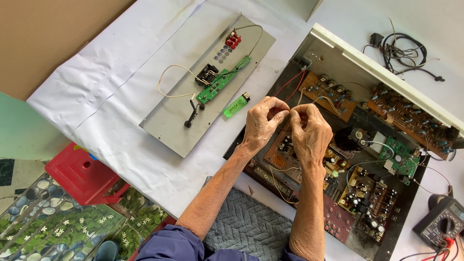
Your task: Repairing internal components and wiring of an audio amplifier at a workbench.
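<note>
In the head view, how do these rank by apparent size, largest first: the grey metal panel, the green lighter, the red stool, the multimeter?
1. Grey metal panel.
2. Red stool, though it sits lower, farther from the camera.
3. Multimeter, partly cut off by the frame.
4. Green lighter.

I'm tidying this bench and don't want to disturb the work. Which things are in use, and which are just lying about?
In use:
left hand and right hand, pinching thin red wires
open black amplifier chassis with brown circuit boards

Lying about:
green plastic lighter
grey metal panel
black cable bundle
black multimeter
</note>
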